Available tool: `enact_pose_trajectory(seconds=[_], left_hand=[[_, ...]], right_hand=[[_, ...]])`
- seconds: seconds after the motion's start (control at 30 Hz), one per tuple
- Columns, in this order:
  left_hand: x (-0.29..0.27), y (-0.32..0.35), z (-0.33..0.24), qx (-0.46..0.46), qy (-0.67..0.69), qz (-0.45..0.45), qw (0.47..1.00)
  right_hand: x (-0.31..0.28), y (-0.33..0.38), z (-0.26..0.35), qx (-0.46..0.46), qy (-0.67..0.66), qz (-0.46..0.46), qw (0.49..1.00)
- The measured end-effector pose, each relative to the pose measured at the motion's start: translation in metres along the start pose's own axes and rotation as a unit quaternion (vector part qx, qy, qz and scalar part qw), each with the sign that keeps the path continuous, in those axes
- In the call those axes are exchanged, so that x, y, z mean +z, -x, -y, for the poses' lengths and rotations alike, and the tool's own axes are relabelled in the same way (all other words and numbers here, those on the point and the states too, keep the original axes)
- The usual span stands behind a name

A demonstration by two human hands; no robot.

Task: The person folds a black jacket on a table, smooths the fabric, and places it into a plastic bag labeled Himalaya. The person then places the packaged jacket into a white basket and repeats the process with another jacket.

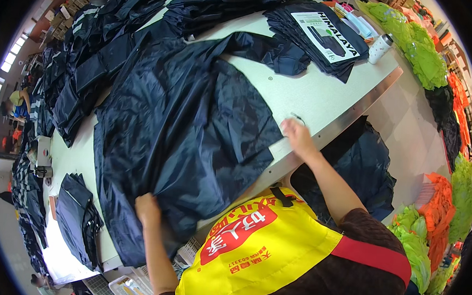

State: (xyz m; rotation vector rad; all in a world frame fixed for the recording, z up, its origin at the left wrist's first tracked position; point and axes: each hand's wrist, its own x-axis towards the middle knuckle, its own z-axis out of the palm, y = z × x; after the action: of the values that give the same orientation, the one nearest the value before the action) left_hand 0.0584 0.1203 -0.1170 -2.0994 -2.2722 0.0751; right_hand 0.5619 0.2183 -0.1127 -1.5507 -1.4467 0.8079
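Observation:
A dark navy jacket (173, 116) of thin, shiny cloth lies spread and creased across the white table (314, 98). One of its sleeves reaches toward the far right. At the jacket's near left part, my left hand (148, 210) is closed on the cloth. My right hand (297, 138) is at the table's near edge, just right of the jacket, with its fingers closed. A small dark bit shows at its fingertips; what it is I cannot make out.
Folded dark garments (318, 33) with a printed bag on top lie far right, beside a white bottle (381, 48). More dark garments (77, 219) lie at the left. Dark cloth (354, 165) hangs below the table edge. Lime and orange garments (437, 208) are piled at the right.

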Motion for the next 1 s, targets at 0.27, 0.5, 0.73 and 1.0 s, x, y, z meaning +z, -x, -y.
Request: enact_pose_trajectory(seconds=[0.27, 0.5, 0.73, 1.0], left_hand=[[-0.029, 0.011, 0.046, -0.228, -0.058, 0.123, 0.964], [-0.084, -0.056, -0.153, -0.011, 0.509, -0.019, 0.86], [-0.089, -0.105, -0.24, 0.022, 0.602, -0.073, 0.795], [-0.069, -0.086, -0.209, 0.009, 0.683, 0.171, 0.71]], right_hand=[[-0.05, -0.19, -0.132, 0.127, 0.014, -0.255, 0.958], [0.009, -0.16, -0.03, 0.254, -0.279, -0.044, 0.925], [0.042, 0.006, 0.085, 0.358, -0.569, -0.009, 0.74], [0.017, 0.077, 0.051, 0.247, -0.198, 0.027, 0.948]])
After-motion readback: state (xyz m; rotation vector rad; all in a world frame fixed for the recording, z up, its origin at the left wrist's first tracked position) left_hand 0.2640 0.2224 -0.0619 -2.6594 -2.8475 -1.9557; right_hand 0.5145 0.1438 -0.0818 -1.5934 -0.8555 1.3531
